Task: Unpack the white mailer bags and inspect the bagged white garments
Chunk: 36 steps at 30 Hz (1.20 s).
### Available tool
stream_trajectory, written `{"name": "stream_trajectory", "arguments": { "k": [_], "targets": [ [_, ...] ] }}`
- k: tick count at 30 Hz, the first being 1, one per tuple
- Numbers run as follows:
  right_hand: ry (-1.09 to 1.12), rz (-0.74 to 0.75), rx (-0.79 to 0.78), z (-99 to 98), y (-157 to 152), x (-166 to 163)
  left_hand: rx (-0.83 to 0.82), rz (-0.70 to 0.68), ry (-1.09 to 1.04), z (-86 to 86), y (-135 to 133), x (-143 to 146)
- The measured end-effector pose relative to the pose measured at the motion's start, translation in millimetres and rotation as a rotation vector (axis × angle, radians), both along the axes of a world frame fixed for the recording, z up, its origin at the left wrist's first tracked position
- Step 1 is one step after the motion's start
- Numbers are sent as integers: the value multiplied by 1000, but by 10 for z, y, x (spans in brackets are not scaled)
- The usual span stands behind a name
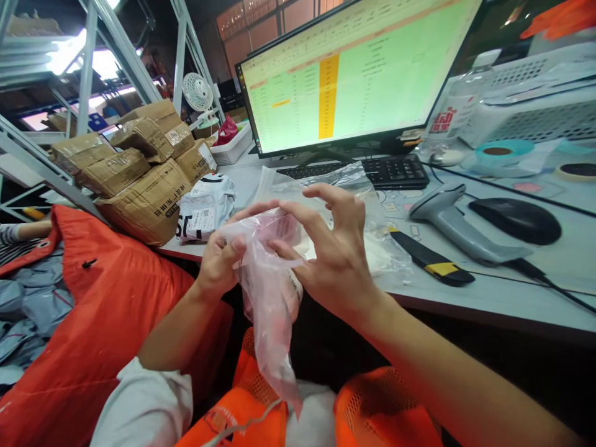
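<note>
Both my hands hold a thin, pinkish clear plastic bag [270,298] in front of the desk edge. My left hand [218,261] pinches the bag's upper left part. My right hand [330,254] grips it from the right with thumb and forefinger, the other fingers spread. The bag hangs down toward my lap. Something pale with print lies inside it; I cannot tell what. More crumpled clear plastic [372,242] lies on the desk just behind my right hand.
On the grey desk [512,292]: a monitor [354,74] showing a spreadsheet, keyboard [395,171], barcode scanner [456,223], mouse [516,220], a black-and-yellow cutter [431,261], tape rolls. Taped cardboard parcels [135,161] and a white mailer [205,208] pile at left. An orange sack [93,310] stands below.
</note>
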State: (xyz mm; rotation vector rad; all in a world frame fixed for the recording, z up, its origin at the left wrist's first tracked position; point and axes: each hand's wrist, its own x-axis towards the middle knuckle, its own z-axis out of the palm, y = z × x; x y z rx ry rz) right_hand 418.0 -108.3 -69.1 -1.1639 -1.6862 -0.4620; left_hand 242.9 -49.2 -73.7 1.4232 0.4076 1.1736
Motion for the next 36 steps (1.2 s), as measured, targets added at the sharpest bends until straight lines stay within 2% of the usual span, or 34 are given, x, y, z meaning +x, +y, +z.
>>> {"name": "stream_trajectory", "arguments": {
  "k": [5, 8, 10, 12, 14, 17, 21, 26, 31, 34, 36],
  "targets": [
    [81, -129, 13, -301, 44, -6, -9, 195, 107, -272, 93, 27],
    [145, -219, -7, -406, -25, -55, 19, 321, 113, -353, 70, 35],
    [193, -196, -39, -446, -96, -105, 30, 407, 46, -386, 6, 64],
    [228, -89, -85, -469, -147, -143, 46, 463, -15, -427, -73, 114],
    [267, 60, -140, -479, -162, -149, 68, 463, -35, -481, -141, 167],
    [388, 261, -225, -466, -140, -101, 132, 358, 5, -550, -199, 208],
    [514, 412, -299, -381, -141, -18, 263, 231, 25, -534, -233, 155],
    [491, 428, -336, -215, -199, 32, 488, 253, 142, -442, -259, 24],
    [420, 459, -383, -120, -204, 95, 647, 246, 124, -425, -253, -55],
    [372, 372, -344, -133, -203, 104, 673, 264, 116, -451, -280, -73],
    [302, 280, -251, -152, -218, 80, 663, 343, 97, -480, -322, -70]
  ]
}}
